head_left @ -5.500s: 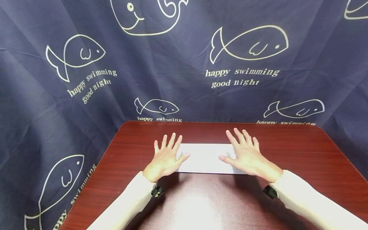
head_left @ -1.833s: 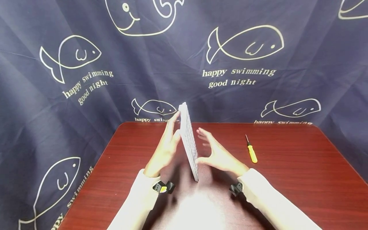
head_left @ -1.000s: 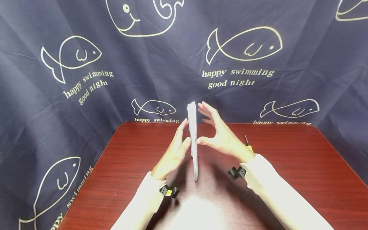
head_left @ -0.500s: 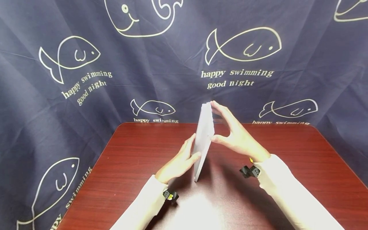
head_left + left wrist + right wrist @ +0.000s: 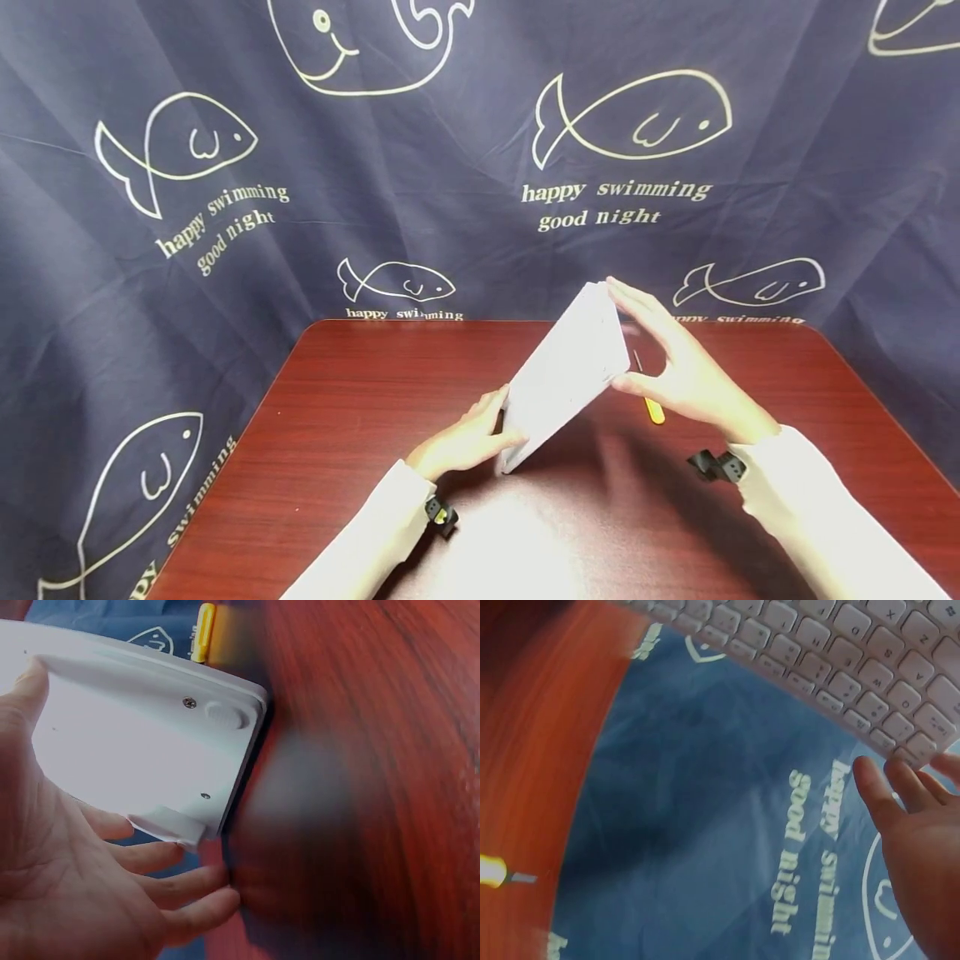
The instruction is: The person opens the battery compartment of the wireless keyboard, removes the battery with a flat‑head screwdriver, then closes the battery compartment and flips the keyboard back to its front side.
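Slanting keyboard (image 5: 562, 367), keys (image 5: 883, 646) in right wrist view, screws (image 5: 190, 703) in left.

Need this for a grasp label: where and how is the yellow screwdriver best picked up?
Probably by the yellow handle, from above and the near side: it is thicker than the thin metal shaft and points that way. The right hand is nearest, but it holds the keyboard.

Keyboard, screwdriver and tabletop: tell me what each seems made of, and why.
Keyboard: likely smooth white plastic, judging by its moulded-looking foot and the screws in its underside.
Screwdriver: handle probably plastic, evenly bright yellow, finish unclear; shaft apparently metal, thin and grey.
Tabletop: reddish-brown grain suggests wood or laminate; the glare spot, a fairly glossy finish.
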### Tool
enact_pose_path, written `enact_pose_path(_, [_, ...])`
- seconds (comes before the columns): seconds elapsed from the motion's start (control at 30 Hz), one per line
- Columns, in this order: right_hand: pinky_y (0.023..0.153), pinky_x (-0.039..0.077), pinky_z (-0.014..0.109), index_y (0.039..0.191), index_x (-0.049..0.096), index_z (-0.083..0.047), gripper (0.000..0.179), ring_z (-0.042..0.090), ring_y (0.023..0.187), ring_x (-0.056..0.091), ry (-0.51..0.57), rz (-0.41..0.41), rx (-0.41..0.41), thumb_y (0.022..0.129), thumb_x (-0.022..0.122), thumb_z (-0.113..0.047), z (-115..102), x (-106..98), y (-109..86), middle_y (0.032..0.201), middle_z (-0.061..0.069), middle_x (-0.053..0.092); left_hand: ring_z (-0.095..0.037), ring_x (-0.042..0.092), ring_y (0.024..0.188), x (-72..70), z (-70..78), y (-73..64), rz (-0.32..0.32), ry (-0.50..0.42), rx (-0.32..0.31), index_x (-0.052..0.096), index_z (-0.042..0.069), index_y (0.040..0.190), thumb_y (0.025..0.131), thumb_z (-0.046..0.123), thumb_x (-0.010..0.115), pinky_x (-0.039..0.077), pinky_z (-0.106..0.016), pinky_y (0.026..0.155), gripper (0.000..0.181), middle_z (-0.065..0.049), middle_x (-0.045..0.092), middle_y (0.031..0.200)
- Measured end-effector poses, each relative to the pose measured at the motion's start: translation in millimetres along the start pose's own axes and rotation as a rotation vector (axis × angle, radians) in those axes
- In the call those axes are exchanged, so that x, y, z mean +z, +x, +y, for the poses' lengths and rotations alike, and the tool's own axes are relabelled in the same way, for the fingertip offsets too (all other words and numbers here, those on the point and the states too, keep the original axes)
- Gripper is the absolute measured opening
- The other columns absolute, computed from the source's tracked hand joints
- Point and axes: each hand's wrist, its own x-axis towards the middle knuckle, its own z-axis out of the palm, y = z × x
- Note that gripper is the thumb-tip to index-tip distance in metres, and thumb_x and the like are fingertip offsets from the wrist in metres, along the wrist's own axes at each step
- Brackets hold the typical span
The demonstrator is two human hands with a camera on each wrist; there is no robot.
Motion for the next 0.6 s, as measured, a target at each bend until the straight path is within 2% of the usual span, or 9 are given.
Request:
enact_pose_path(0.17, [0.102, 0.029, 0.021, 0.142, 0.038, 0.004, 0.092, 0.022, 0.132, 0.035, -0.127, 0.011, 0.058, 0.060, 0.080, 0.009, 5, -6, -18.8, 0.146, 0.022, 0.033, -0.019, 0.024, 0.137, -3.6, -6.9, -2.8, 0.023, -0.014, -0.013, 0.010, 0.003, 0.151, 0.085, 0.059, 0.058, 0.024, -0.037, 0.108, 0.099, -0.013, 0.020, 0.151])
enact_pose_path(0.3, [0.104, 0.022, 0.018, 0.145, 0.037, -0.005, 0.096, 0.021, 0.135, 0.031, -0.192, 0.003, 0.123, 0.061, 0.085, 0.002, 22, -7, -34.9, 0.148, 0.013, 0.034, -0.017, 0.028, 0.134, -7.8, -15.2, -5.1, 0.050, -0.010, -0.025, 0.010, 0.007, 0.152, 0.082, 0.059, 0.062, 0.026, -0.035, 0.107, 0.102, -0.011, 0.023, 0.149])
enact_pose_path(0.47, [0.102, 0.022, 0.015, 0.148, 0.033, -0.010, 0.099, 0.012, 0.129, 0.037, -0.219, -0.045, 0.168, 0.065, 0.087, -0.010, 54, 0, -56.0, 0.150, 0.008, 0.031, -0.023, 0.029, 0.134, -14.6, -24.4, -9.6, 0.109, 0.011, -0.050, 0.013, 0.003, 0.151, 0.079, 0.055, 0.069, 0.028, -0.038, 0.106, 0.104, -0.016, 0.025, 0.148])
enact_pose_path(0.6, [0.104, 0.014, 0.013, 0.148, 0.031, -0.007, 0.097, 0.015, 0.136, 0.025, -0.235, -0.109, 0.226, 0.069, 0.085, -0.019, 72, 11, -72.3, 0.152, 0.011, 0.026, -0.033, 0.029, 0.133, -18.0, -30.2, -14.1, 0.155, 0.066, -0.084, 0.016, 0.000, 0.149, 0.076, 0.051, 0.074, 0.030, -0.043, 0.105, 0.106, -0.020, 0.027, 0.147])
